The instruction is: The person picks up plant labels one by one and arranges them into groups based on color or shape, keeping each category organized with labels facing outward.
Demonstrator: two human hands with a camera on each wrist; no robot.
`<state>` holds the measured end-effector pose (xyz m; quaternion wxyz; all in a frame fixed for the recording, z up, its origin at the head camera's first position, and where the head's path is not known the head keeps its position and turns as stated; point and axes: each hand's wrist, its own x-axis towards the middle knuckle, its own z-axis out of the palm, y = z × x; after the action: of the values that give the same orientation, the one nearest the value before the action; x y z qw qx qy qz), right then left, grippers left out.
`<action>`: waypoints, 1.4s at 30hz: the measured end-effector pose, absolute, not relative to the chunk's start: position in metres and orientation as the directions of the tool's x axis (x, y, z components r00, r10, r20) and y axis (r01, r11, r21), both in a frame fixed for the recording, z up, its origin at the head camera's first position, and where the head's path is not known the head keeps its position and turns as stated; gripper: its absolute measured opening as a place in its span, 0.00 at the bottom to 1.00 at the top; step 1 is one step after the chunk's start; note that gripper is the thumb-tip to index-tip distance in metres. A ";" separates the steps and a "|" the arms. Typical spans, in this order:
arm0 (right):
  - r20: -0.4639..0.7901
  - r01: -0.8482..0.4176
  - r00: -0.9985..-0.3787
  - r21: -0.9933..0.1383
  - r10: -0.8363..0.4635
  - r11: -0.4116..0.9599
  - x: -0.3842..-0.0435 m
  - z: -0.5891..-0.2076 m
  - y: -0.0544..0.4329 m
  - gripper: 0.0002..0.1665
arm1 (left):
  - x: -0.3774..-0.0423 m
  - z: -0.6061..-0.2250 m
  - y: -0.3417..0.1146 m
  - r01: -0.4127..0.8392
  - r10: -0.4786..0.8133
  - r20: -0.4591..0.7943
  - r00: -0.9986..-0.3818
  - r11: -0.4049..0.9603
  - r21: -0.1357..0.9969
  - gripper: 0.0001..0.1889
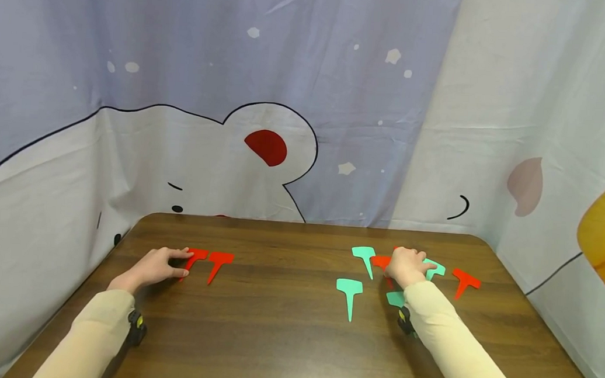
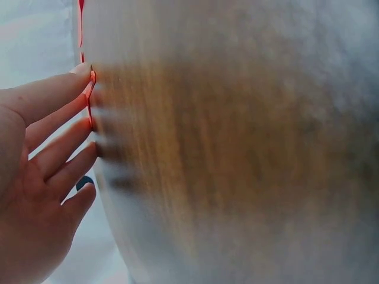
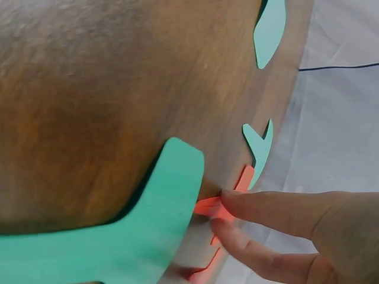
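Note:
In the head view my left hand (image 1: pixel 155 266) rests at the left of the table, fingertips and thumb touching a red T-shaped plant label (image 1: pixel 199 254). In the left wrist view its fingers (image 2: pixel 65 139) are fairly straight along that label's red edge. Beside it lies a second red label (image 1: pixel 221 258). On the right, my right hand (image 1: pixel 406 265) pinches a red T-shaped label (image 3: pixel 241 180) between thumb and finger, low over the table. Green T-shaped labels (image 1: pixel 363 252) (image 1: pixel 349 286) lie left of this hand, and another green label (image 1: pixel 435 269) lies just right of it.
Farther right lies a red label (image 1: pixel 466 281). A green label (image 1: pixel 394 299) is partly hidden under the right forearm. The brown wooden table (image 1: pixel 272 327) ends at a printed curtain (image 1: pixel 351 98) behind it.

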<state>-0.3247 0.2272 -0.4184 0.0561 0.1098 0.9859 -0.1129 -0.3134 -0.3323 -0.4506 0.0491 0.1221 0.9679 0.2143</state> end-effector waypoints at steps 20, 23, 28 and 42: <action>-0.182 0.300 -0.947 -0.209 0.264 0.931 -0.323 -0.419 0.222 0.26 | -0.313 -0.452 -0.332 0.210 0.258 -0.052 -0.965 0.875 0.437 0.32; -0.196 0.310 -0.942 -0.208 0.271 0.928 -0.323 -0.419 0.220 0.24 | -0.313 -0.451 -0.332 0.205 0.253 -0.056 -0.966 0.876 0.436 0.32; -0.200 0.318 -0.939 -0.207 0.278 0.925 -0.323 -0.418 0.219 0.23 | -0.312 -0.450 -0.331 0.209 0.257 -0.053 -0.965 0.877 0.433 0.31; -0.189 0.291 -0.948 -0.179 0.258 0.940 -0.323 -0.417 0.220 0.22 | -0.314 -0.452 -0.332 0.207 0.251 -0.049 -0.967 0.880 0.427 0.32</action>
<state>-0.3227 0.2200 -0.4166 0.0816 0.1398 0.9814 -0.1028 -0.3144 -0.3323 -0.4515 0.0513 0.1181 0.9683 0.2141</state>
